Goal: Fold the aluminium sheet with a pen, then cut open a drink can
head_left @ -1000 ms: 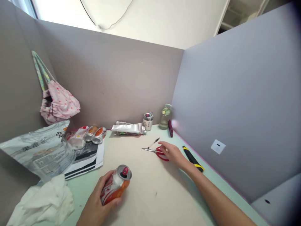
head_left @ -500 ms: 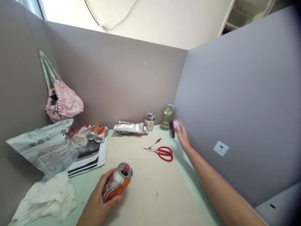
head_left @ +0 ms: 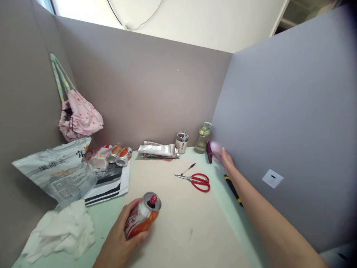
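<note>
My left hand (head_left: 121,232) is wrapped round an opened drink can (head_left: 143,217), silver and orange with a red pull tab. The can tilts slightly above the pale desk mat. By the right partition, my right hand (head_left: 227,160) reaches to the far end of the desk. Beside its fingers is a blurred pale pink thing (head_left: 215,147), too smeared to name. Whether the hand grips it is unclear, as the fingers are partly hidden. A dark red, flat upright object (head_left: 209,152) stands just left of it, next to a green water bottle (head_left: 202,139).
Red-handled scissors (head_left: 199,181) and a pen (head_left: 189,169) lie mid-desk. Behind are a pen cup (head_left: 182,143) and silver packets (head_left: 157,150). Cans (head_left: 124,156), a plastic bag (head_left: 55,171) and white cloth (head_left: 61,234) lie left. A black-and-yellow handle (head_left: 233,190) lies beside my right forearm.
My right hand and forearm have shifted a little to the right, and the black-and-yellow handle now shows. The view has shifted slightly; my left hand still holds the can.
</note>
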### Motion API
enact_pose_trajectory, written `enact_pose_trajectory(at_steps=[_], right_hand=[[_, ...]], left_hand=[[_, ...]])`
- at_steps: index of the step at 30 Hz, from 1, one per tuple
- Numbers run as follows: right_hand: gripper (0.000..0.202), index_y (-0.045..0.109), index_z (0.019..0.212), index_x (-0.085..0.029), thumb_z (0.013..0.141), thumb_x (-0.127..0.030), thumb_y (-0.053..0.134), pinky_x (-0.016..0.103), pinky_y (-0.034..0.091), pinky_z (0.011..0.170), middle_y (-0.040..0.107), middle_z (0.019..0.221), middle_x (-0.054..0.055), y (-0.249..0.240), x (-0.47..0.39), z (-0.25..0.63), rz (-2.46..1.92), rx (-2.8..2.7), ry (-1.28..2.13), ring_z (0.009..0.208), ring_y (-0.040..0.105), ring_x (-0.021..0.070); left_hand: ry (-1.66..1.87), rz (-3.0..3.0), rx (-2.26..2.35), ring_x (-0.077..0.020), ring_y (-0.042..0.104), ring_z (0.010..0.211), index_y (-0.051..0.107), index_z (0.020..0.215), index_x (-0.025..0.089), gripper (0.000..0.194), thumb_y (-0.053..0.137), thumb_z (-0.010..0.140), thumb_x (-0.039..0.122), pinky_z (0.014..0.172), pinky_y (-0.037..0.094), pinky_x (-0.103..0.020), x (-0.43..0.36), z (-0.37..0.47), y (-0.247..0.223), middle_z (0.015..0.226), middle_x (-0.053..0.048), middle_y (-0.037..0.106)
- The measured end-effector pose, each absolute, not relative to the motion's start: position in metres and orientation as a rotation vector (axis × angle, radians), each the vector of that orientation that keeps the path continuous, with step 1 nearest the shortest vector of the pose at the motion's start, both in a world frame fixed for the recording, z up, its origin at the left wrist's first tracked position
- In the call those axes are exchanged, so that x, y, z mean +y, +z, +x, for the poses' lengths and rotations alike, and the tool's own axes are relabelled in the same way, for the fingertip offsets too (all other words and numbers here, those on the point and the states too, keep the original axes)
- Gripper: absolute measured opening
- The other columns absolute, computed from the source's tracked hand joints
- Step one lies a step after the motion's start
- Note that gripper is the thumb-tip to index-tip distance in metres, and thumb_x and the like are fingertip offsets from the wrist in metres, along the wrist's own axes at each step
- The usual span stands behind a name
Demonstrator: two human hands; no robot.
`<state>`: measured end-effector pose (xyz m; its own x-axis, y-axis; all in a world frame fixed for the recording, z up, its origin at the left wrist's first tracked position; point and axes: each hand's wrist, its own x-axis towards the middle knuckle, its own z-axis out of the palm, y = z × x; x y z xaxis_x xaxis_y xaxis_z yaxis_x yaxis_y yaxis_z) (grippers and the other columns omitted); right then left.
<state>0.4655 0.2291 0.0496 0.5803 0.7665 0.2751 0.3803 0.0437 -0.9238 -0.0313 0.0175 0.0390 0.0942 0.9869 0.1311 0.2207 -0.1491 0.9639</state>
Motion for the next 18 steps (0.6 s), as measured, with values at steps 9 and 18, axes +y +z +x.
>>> enact_pose_trajectory(at_steps=[9,18], right_hand=[[0.032,0.059,0.126,-0.016,0.098,-0.032,0.061,0.044,0.057,0.087,0.063,0.124,0.010,0.051,0.164,0.469,-1.595,-1.145,0.411,0.103,0.066,0.0235],[0.029,0.061,0.124,-0.018,0.099,-0.032,0.060,0.044,0.057,0.088,0.063,0.126,0.010,0.045,0.164,0.465,-1.575,-1.151,0.442,0.105,0.065,0.0232]], left_hand=[[1.147,1.534,1.261,-0.0305,0.058,0.123,0.053,0.132,0.025,0.071,0.075,0.071,0.053,0.099,0.049,-0.035,0.015,-0.030,0.043,0.132,-0.005,0.064],[1.138,1.546,1.274,-0.0307,0.058,0.123,0.052,0.131,0.022,0.069,0.072,0.072,0.052,0.100,0.049,-0.036,0.015,-0.026,0.040,0.132,-0.007,0.065]])
